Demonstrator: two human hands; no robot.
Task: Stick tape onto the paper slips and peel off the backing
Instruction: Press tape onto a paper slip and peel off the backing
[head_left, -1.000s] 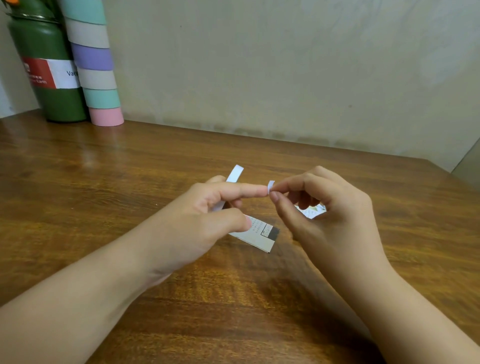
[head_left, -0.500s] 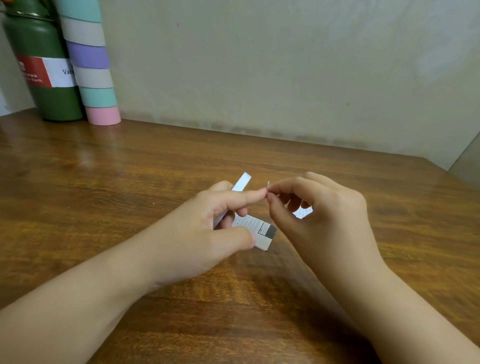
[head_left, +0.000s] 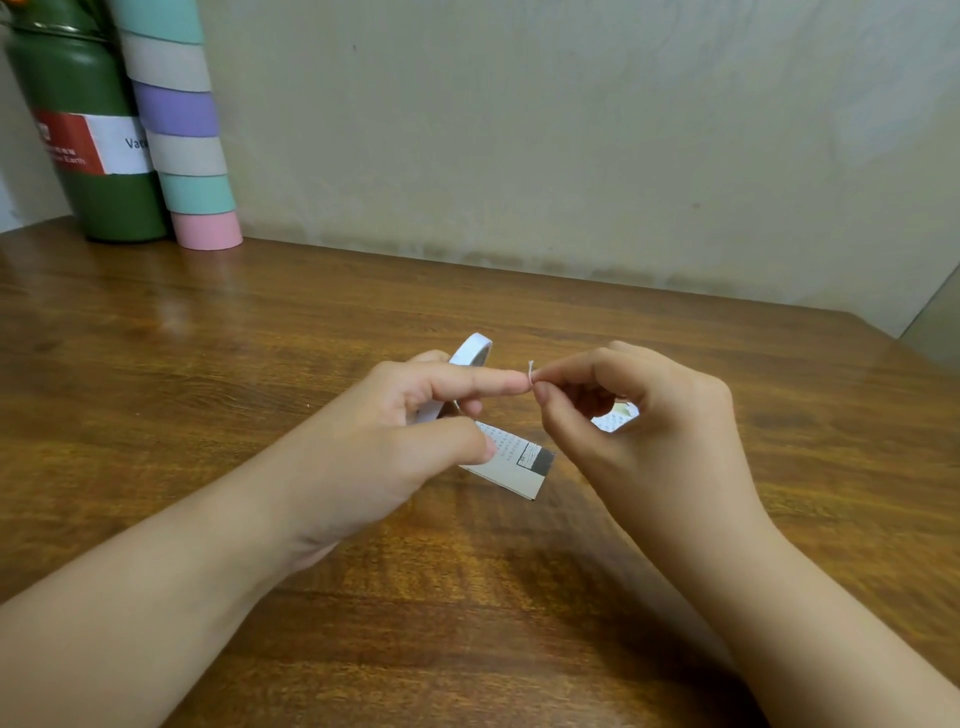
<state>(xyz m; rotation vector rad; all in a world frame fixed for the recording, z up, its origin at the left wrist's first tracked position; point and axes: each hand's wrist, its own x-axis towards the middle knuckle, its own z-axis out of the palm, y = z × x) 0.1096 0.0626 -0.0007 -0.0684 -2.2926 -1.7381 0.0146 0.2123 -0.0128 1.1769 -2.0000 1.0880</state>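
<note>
Now right hand grip pinches tape backing at left hand fingertip, above paper slip.

table: glossy wood | slip: matt printed paper

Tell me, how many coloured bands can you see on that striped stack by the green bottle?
6, stacked from the table up: pink, mint, grey, purple, grey, mint. The stack runs out of frame, so more may be hidden above.

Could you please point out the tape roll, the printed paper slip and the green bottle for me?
tape roll (head_left: 471, 349): head view, on its white upper rim.
printed paper slip (head_left: 514, 462): head view, on its printed face.
green bottle (head_left: 111, 202): head view, on its lower body.
</note>
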